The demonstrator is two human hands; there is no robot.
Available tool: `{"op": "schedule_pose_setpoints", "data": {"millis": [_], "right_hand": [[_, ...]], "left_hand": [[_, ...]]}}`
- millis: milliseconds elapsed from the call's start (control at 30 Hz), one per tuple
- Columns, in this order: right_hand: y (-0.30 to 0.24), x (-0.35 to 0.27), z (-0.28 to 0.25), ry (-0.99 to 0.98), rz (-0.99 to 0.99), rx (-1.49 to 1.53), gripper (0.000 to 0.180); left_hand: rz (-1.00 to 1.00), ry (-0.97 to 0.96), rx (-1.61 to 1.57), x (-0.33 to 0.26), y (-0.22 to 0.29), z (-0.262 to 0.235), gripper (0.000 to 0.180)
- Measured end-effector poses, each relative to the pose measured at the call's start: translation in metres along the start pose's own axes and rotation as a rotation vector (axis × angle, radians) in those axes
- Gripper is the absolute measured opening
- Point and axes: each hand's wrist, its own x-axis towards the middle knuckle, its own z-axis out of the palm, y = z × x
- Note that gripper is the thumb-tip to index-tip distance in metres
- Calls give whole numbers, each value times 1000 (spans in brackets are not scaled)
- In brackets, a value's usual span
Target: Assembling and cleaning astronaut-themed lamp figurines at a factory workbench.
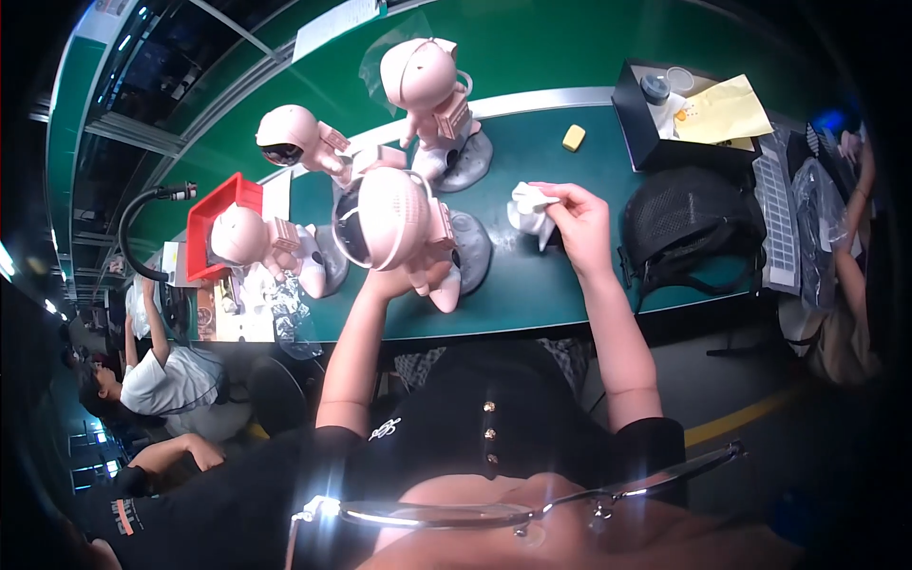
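My left hand (401, 281) is wrapped round the body of a pink astronaut figure (391, 223) with a dark visor and a grey moon-like base (472, 249); the figure hides most of its fingers. To the right, my right hand (581, 220) pinches a crumpled white cloth (532, 211) between thumb and fingers, just above the green table mat (541, 294) and apart from the figure. Behind the held figure stands a taller pink astronaut (423, 76) on a grey base. Two more astronaut figures, one at the back left (290, 133) and one nearer (242, 235), are on the left side.
A red bin (197, 249) and clear plastic wrapping (293, 309) lie at the left, near a black flexible tube (142, 201). A small yellow block (573, 138), a black box (635, 119) with papers, a black mesh bag (693, 223) and a keyboard (777, 228) occupy the right. Other people sit nearby.
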Motion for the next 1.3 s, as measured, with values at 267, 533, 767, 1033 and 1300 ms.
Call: {"op": "schedule_pose_setpoints", "data": {"millis": [267, 533, 767, 1033, 1300], "right_hand": [[29, -9, 48, -499, -142, -867, 32], [40, -60, 45, -635, -560, -1093, 30], [20, -73, 47, -770, -131, -622, 18], [37, -59, 74, -234, -113, -492, 14], [-5, -87, 50, -831, 231, -601, 16]], "left_hand": [[54, -151, 77, 10, -2, -4, 50], [103, 31, 198, -3, -3, 4, 63], [79, 110, 183, -9, -17, 1, 68], [67, 102, -146, -14, -8, 1, 86], [122, 131, -215, -23, -40, -2, 113]]}}
